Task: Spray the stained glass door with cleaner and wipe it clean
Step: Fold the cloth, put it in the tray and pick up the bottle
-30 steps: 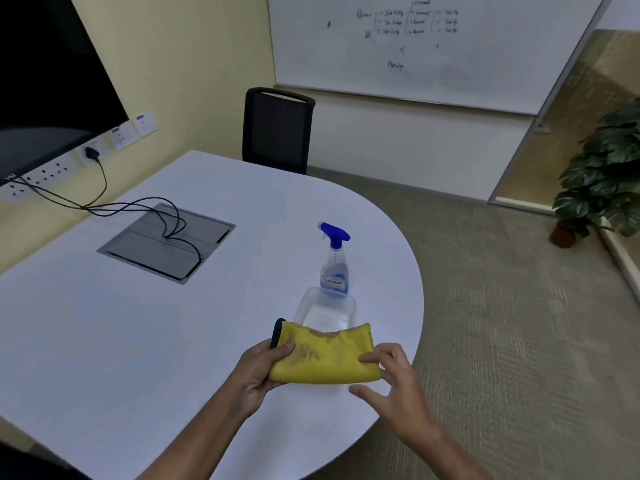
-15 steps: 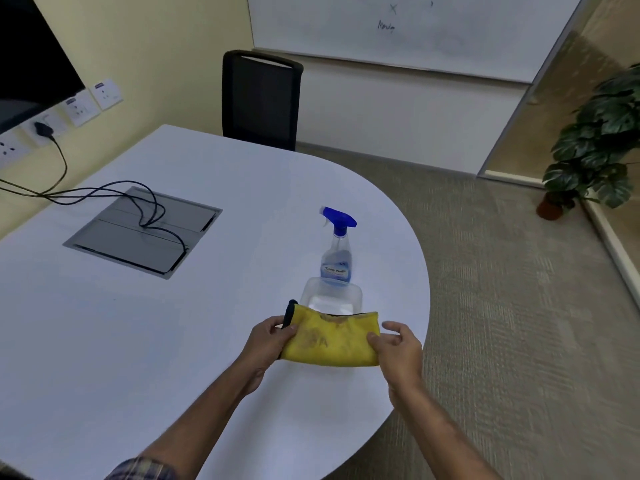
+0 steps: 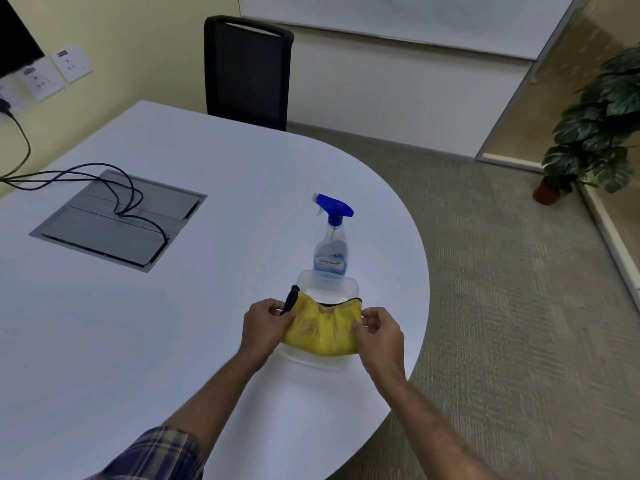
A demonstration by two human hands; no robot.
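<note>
A yellow cloth (image 3: 320,329) with brownish stains and a dark edge hangs between my two hands over a clear plastic tray (image 3: 329,284) on the white table (image 3: 173,341). My left hand (image 3: 265,323) pinches the cloth's left end. My right hand (image 3: 379,332) pinches its right end. Just beyond the tray stands a clear spray bottle (image 3: 331,251) with a blue trigger head, upright and untouched. A glass panel with a metal frame (image 3: 512,98) is at the far right of the room.
A grey cable hatch (image 3: 117,223) with black cables sits in the table at left. A black chair (image 3: 247,71) stands behind the table. A potted plant (image 3: 595,123) is on the carpet at right. Wall sockets (image 3: 52,72) are at upper left.
My right hand has closed onto the cloth's right end, and both hands now bunch it over the tray. The view has tilted down and moved closer to the table.
</note>
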